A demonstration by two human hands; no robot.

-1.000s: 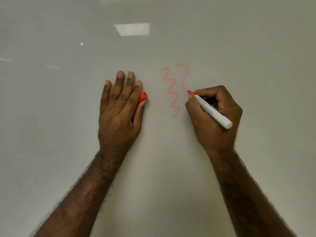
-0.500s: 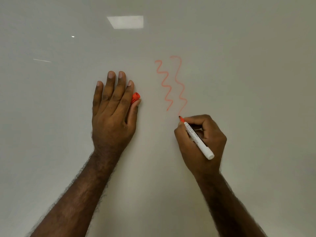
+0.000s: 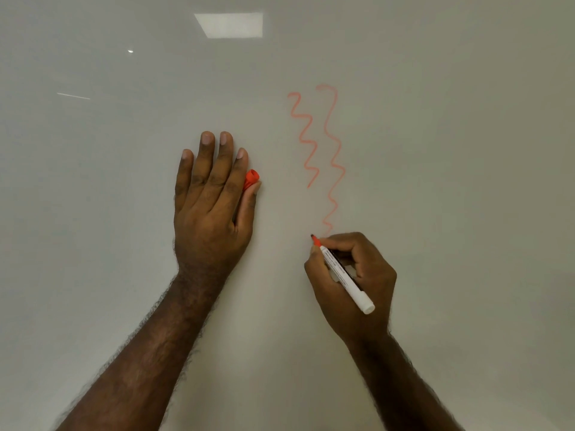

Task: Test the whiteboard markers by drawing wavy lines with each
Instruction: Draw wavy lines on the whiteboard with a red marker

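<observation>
A glossy whiteboard [image 3: 435,150] fills the view. My right hand [image 3: 357,284] grips a white marker [image 3: 345,278] with an orange-red tip, the tip at the board just below the end of a long orange wavy line [image 3: 334,157]. A shorter orange wavy line [image 3: 306,141] runs to its left. My left hand [image 3: 211,200] lies flat on the board with straight fingers, and the orange marker cap [image 3: 250,179] is tucked between its thumb and index finger.
A ceiling light reflection [image 3: 230,24] shows near the top of the board. A faint white streak [image 3: 73,96] marks the board at upper left.
My right hand has moved down the board with the marker, and the second wavy line has grown longer than the first. My left hand has stayed flat with the cap.
</observation>
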